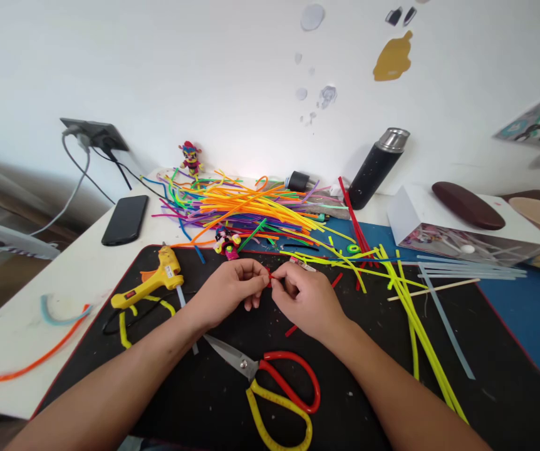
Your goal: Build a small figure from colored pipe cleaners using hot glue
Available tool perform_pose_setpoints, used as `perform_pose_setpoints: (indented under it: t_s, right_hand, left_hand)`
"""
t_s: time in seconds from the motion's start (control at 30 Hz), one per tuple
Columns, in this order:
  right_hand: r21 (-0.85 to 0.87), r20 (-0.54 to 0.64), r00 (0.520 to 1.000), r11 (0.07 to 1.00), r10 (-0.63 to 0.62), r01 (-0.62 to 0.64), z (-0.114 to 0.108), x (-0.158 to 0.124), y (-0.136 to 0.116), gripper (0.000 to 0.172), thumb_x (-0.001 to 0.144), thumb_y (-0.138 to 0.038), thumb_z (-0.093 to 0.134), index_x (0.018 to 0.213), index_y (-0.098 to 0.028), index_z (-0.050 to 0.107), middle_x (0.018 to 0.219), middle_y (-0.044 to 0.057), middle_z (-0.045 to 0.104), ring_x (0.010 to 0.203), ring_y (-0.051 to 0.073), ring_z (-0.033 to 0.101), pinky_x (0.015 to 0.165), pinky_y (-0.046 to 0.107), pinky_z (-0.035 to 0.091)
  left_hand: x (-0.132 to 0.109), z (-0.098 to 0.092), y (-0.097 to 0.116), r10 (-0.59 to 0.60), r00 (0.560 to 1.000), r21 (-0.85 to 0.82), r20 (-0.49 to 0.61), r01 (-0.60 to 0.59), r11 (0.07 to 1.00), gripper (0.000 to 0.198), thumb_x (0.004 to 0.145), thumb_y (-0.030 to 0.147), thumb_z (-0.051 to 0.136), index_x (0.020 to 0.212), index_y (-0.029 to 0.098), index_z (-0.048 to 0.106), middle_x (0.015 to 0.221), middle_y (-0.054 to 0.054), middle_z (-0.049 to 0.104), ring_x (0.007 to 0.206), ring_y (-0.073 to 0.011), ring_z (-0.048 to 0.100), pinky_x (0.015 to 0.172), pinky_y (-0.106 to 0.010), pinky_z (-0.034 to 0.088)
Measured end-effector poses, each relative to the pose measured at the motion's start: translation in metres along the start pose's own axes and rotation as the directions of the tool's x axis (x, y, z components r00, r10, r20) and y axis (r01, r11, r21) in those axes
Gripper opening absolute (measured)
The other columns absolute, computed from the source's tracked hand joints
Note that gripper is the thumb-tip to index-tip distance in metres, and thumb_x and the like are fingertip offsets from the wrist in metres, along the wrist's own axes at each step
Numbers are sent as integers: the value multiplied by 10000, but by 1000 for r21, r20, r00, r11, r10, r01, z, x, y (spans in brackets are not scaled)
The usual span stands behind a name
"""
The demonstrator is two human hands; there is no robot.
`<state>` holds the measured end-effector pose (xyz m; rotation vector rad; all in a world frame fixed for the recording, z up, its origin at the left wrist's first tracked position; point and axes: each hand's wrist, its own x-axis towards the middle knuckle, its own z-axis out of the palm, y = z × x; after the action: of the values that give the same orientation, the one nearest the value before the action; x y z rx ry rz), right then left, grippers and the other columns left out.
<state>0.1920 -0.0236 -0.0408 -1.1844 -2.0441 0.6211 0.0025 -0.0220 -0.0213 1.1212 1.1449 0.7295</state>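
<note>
My left hand point(230, 289) and my right hand point(305, 297) meet over the black mat point(195, 401), fingertips pinched together on a small red pipe-cleaner piece point(271, 276). Both hands are closed on it. Another short red piece point(291, 330) lies on the mat just under my right hand. Scissors with one red and one yellow handle point(279, 391) lie shut on the mat in front of my wrists. A yellow hot glue gun point(155, 283) rests to the left of my left hand.
A big heap of coloured pipe cleaners point(237, 207) lies behind the hands, yellow-green ones point(415, 319) to the right. A black phone point(126, 219), a black flask point(376, 168), a white box point(458, 235), clear glue sticks point(472, 269) and two small figures point(190, 158) stand around.
</note>
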Motion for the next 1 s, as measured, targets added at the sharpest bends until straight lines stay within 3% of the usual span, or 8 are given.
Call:
perform_pose_setpoints:
  t_s: [0.3,0.57,0.8,1.0]
  right_hand:
    - [236,65,989,961,133,-145,-6,5,-2,150,962,-297,589,889,-211,687,592,-53,544,524,116,460,525,247,347]
    - [369,126,964,891,233,-264,-7,6,-4,133,927,-302,595,841,-215,646,557,-61,506,474,114,457,477,242,348]
    - [348,141,962,898,235,-270,-8,6,-1,138,933,-306,602,858,-207,661,568,-65,520,466,107,464,480,241,352]
    - [327,147,965,910,218,-256,-8,7,-1,124,929,-281,614,847,-201,661,582,-71,504,488,102,449,492,236,340]
  left_hand:
    - [0,-4,-2,73,997,17,-28,-73,997,354,815,499,767,840,168,645,600,33,622,484,-96,547,464,-200,405]
    - [-5,0,4,102,995,94,-4,-101,990,328,850,482,743,857,173,634,627,45,607,505,-90,543,480,-195,425]
    - [-4,-2,2,92,995,149,28,-95,984,336,860,495,727,871,169,651,653,33,619,526,-100,553,513,-212,447]
    - [-4,-2,-1,198,980,282,-9,-188,941,259,898,429,681,866,173,668,697,24,629,580,-114,575,555,-222,452]
